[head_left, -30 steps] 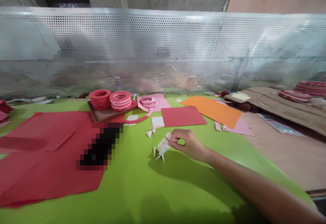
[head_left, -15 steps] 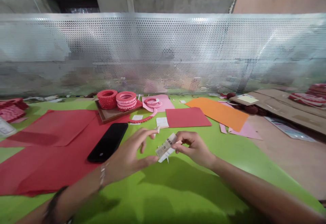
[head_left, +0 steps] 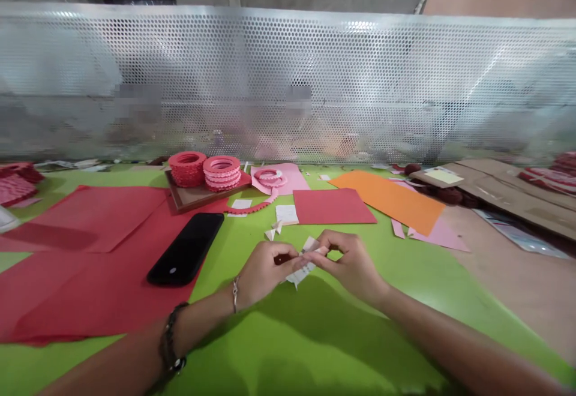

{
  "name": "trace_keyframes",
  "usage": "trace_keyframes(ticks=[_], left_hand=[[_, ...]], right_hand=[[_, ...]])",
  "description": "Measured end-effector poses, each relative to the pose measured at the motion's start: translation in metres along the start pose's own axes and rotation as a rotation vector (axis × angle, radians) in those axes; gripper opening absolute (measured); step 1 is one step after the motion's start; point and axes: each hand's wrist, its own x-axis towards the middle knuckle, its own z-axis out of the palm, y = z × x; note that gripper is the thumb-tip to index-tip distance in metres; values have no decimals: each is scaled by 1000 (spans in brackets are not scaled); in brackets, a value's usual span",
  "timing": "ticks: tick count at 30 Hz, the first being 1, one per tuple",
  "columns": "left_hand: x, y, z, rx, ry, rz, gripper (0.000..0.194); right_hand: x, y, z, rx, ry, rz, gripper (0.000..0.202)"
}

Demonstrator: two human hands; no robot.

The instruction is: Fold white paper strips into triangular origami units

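Note:
A small piece of printed white paper (head_left: 302,273) is pinched between both hands over the green table. My left hand (head_left: 264,272) has its thumb and forefinger closed on the paper's upper part, and its fingertips meet those of the other hand. From the other side, my right hand (head_left: 353,264) grips the same paper between thumb and forefinger. The fingers cover much of it; a lower flap with faint print and a pale top corner show. Just beyond the left fingers lie small white paper scraps (head_left: 273,230).
A black phone (head_left: 186,252) rests on red paper sheets (head_left: 112,288) at left. Behind it, a brown tray (head_left: 182,203) bears red and pink scalloped paper rings (head_left: 222,174). Red card (head_left: 335,206) and orange paper (head_left: 391,198) lie ahead. Cardboard (head_left: 504,195) is at right, perforated metal (head_left: 315,84) behind.
My left hand has come right from its open pose and closed on the paper beside my right hand. White scraps now show where that hand was. The view has shifted slightly.

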Motion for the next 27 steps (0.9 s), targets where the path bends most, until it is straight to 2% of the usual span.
trace_keyframes(ticks=[2, 4, 7, 13, 17, 24, 27], left_hand=[[-2, 1, -1, -24, 13, -10, 28], [-4, 1, -2, -64, 35, -26, 24], [-5, -1, -2, -104, 74, -45, 22], [-4, -2, 0, -16, 61, -31, 18], [-4, -1, 1, 52, 119, 15, 17], [-5, 1, 2, 51, 128, 26, 22], [-4, 1, 2, 15, 113, 13, 23]], right_hand=[[2, 0, -1, 186, -74, 40, 20], [4, 1, -2, 352, -161, 109, 33], [7, 4, -2, 376, -205, 206, 29], [6, 7, 0, 332, -133, 268, 27], [5, 7, 3, 320, -87, 280, 27], [2, 7, 9, 277, -39, 247, 29], [2, 9, 9, 248, -55, 216, 31]])
